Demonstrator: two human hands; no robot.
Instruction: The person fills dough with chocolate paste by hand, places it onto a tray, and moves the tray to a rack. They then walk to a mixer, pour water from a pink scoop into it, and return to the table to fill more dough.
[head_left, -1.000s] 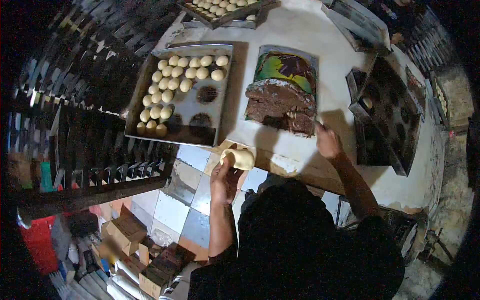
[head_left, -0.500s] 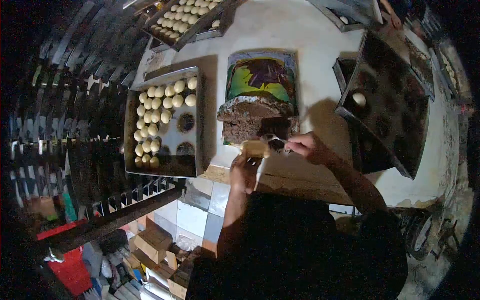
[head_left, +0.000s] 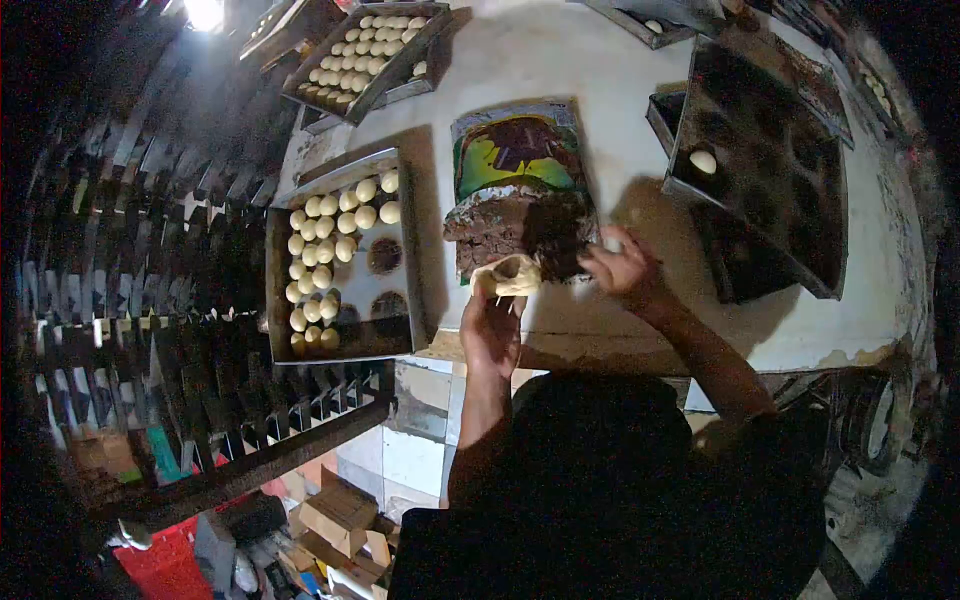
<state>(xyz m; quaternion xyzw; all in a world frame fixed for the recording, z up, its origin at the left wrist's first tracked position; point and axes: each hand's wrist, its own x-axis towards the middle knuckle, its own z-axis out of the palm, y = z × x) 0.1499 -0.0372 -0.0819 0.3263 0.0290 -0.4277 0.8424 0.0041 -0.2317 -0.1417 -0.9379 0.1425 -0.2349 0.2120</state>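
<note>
View from above of a person standing at a white worktop point(head_left: 620, 120). Just left of centre, the left hand point(head_left: 490, 335) has its grip closed around a pale, flattened dough piece point(head_left: 508, 275). It holds the dough up at the worktop's near edge, just in front of a brown filling block point(head_left: 505, 230). The block lies on an opened green wrapper point(head_left: 500, 155). Just right of centre, the right hand point(head_left: 622, 268) rests with curled fingers at the block's right corner. Whether its grip holds anything cannot be told.

1 second ago the dough was lower and clear of the block while the right hand reached to the block. 0.5 seconds ago that hand held a small utensil over the dough. Now the hand has drawn back to the right and the dough looks cupped. This suggests filling has gone onto it, though its inside is hidden.

At left of centre, a metal tray point(head_left: 415, 335) carries rows of dough balls point(head_left: 330, 235). At upper right, a dark tray point(head_left: 790, 190) holds 1 lone ball point(head_left: 703, 161).
</note>
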